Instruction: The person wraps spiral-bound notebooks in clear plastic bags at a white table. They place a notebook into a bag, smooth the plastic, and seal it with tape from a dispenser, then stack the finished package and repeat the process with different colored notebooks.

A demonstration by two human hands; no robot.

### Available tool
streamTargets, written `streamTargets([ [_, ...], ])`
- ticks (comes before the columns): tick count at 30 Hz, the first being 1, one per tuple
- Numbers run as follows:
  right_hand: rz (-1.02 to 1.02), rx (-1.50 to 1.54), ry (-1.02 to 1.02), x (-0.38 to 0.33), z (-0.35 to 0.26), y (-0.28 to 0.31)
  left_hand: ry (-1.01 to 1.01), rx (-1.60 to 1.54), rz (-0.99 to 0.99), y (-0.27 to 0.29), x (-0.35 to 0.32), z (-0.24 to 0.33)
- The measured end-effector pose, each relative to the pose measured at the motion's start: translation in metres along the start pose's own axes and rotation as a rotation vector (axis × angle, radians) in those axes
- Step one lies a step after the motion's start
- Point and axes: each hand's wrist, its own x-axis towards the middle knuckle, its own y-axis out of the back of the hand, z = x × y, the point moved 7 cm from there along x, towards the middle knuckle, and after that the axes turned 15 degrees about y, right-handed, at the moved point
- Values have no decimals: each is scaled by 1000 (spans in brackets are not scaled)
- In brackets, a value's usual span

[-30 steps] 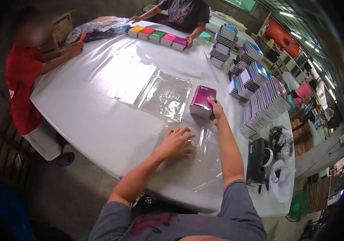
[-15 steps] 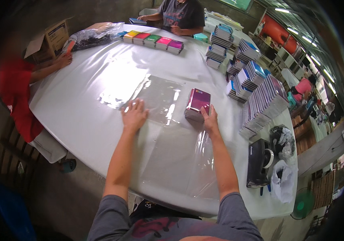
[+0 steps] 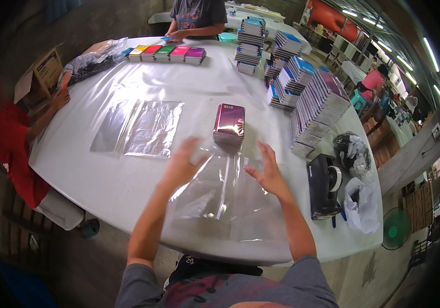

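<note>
A small stack of purple-covered notebooks (image 3: 229, 122) stands upright on the white table, just beyond my hands. In front of it lie clear plastic bags (image 3: 199, 197), flat and glossy. My left hand (image 3: 181, 163), smeared by motion, hovers over their left side with fingers apart and nothing visible in it. Over the right side is my right hand (image 3: 267, 172), thumb and fingers spread, empty, apart from the notebooks. More clear plastic (image 3: 154, 128) lies flat to the left of the stack.
Tall notebook stacks (image 3: 318, 110) line the right side, beside a black tape dispenser (image 3: 323, 187) and a white plastic bag (image 3: 359, 205). A row of colourful notebooks (image 3: 166, 53) lies far off. A person in red (image 3: 14, 149) sits left; another person (image 3: 198, 18) stands across the table.
My right hand has let go of the purple notebooks and come back toward me. My left hand has left the farther plastic and moved over the nearer bags. The view has shifted right.
</note>
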Motion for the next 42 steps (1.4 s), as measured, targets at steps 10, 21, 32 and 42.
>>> streamTargets([
  [10,166,109,-183,-46,19,57,-122,343,-651,-108,-112,86],
  [21,-232,-184,-8,-88,-14,-8,-9,459,-537,-100,-140,95],
  [32,1053,694,-360,-44,112,109,-146,564,-641,-170,-151,122],
  [42,1096,688,-609,-14,214,105,-252,554,-446,-175,-161,116],
])
